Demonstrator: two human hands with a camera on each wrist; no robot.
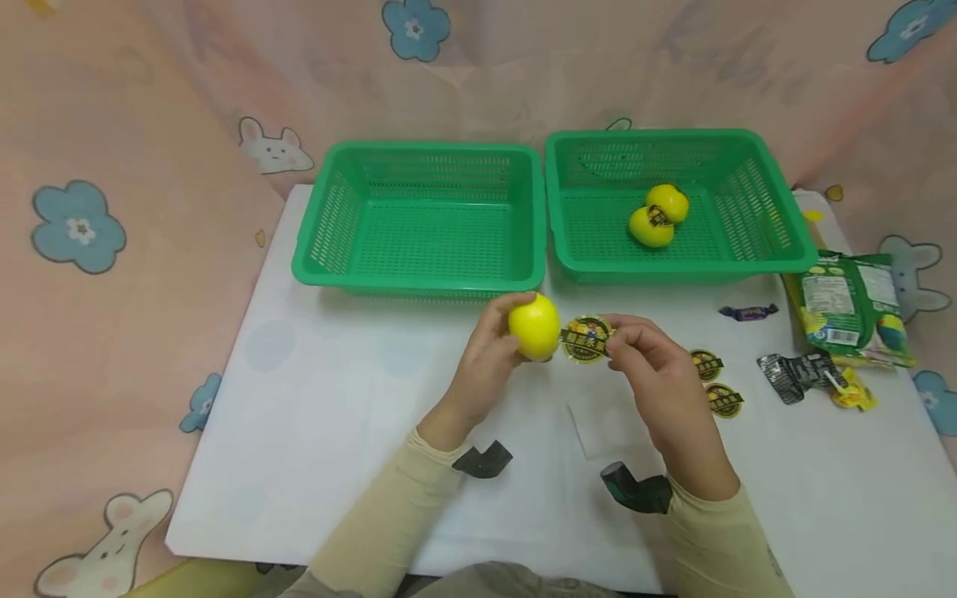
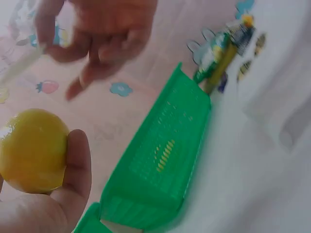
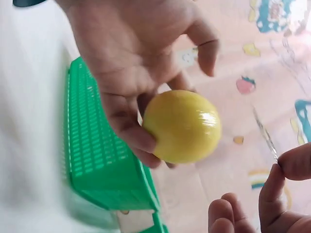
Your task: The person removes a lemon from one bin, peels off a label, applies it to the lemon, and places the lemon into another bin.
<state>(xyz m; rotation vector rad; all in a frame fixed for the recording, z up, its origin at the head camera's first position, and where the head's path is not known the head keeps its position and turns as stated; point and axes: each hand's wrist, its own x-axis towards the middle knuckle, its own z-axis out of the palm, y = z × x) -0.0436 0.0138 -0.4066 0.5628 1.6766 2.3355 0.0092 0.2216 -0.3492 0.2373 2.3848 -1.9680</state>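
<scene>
My left hand (image 1: 499, 336) grips a smooth yellow fruit (image 1: 534, 325) just above the white table, in front of the gap between two green baskets. My right hand (image 1: 622, 342) pinches a round gold-and-black sticker (image 1: 586, 339) by its edge, right beside the fruit and nearly touching it. In the right wrist view the left hand (image 3: 131, 68) cups the fruit (image 3: 182, 126), and the sticker (image 3: 265, 133) appears edge-on between my right fingertips (image 3: 291, 162). The left wrist view has the fruit (image 2: 31, 150) against my thumb (image 2: 75, 162).
The left basket (image 1: 419, 274) holds nothing; the right basket (image 1: 673, 267) holds two yellow fruits (image 1: 658, 216), one with a sticker. Two more stickers (image 1: 715, 382) lie on the table (image 1: 321, 415), with a green bag (image 1: 852, 307), a purple candy (image 1: 748, 312) and wrappers (image 1: 796, 374) to the right.
</scene>
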